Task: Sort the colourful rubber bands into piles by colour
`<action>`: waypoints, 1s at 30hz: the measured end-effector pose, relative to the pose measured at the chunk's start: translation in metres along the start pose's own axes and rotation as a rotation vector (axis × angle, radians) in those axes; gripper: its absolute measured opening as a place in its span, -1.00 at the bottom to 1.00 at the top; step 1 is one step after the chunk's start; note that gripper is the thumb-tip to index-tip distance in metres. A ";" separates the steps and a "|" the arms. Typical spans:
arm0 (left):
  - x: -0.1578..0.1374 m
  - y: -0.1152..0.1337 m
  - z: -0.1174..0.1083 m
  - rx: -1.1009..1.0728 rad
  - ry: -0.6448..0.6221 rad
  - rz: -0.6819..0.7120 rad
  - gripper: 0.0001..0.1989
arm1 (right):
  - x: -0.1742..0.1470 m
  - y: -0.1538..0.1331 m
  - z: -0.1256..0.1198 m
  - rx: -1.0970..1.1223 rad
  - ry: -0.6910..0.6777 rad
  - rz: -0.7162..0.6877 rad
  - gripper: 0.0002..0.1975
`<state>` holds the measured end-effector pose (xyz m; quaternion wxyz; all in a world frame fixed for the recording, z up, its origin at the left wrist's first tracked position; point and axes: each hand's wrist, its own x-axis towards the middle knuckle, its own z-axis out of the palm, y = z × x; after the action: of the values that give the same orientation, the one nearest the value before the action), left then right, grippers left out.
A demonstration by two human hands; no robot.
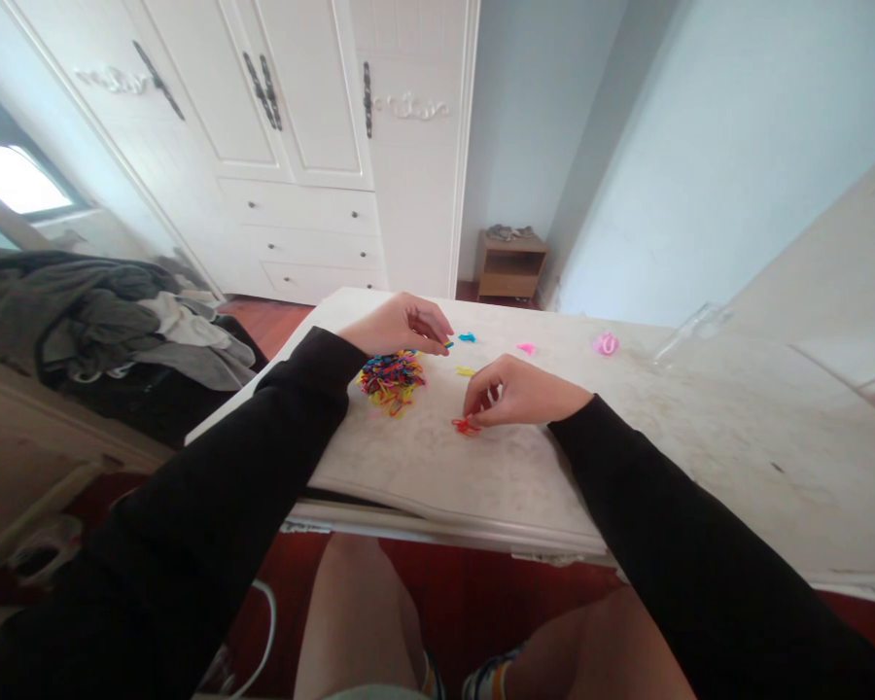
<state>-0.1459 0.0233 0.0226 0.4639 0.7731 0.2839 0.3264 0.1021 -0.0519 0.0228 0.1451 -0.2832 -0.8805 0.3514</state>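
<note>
Just beside colourful pile (pixel 392 379), left grip (pixel 412 324) pinches small bands (pixel 448 344); right grip (pixel 516 391) touches red bands (pixel 465 427), closure unclear.

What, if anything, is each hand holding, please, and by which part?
The left hand pinches a small multicoloured piece, held part unclear; the right hand is at the red bands, its hold unclear.

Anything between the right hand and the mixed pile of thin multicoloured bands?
Only the small cluster of thin red bands at the fingertips of the right hand. Past it, nothing visible stands before the mixed pile of thin multicoloured bands; the small bright-yellow cluster lies off that line.
</note>
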 end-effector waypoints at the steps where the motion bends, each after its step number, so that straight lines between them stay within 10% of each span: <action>1: 0.000 0.000 0.000 -0.007 -0.004 -0.003 -0.66 | 0.000 0.000 0.000 -0.011 0.013 0.001 -0.93; 10: -0.001 0.002 0.001 -0.046 -0.054 -0.047 -0.62 | 0.006 0.007 0.002 -0.181 0.415 -0.098 -0.93; 30: 0.001 -0.001 -0.001 -0.010 0.019 -0.022 -0.63 | 0.010 0.015 0.000 -0.215 0.612 -0.062 -0.85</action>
<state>-0.1462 0.0248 0.0218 0.4688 0.7643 0.2952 0.3301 0.0999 -0.0368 0.0130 0.3832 -0.3623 -0.8362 0.1502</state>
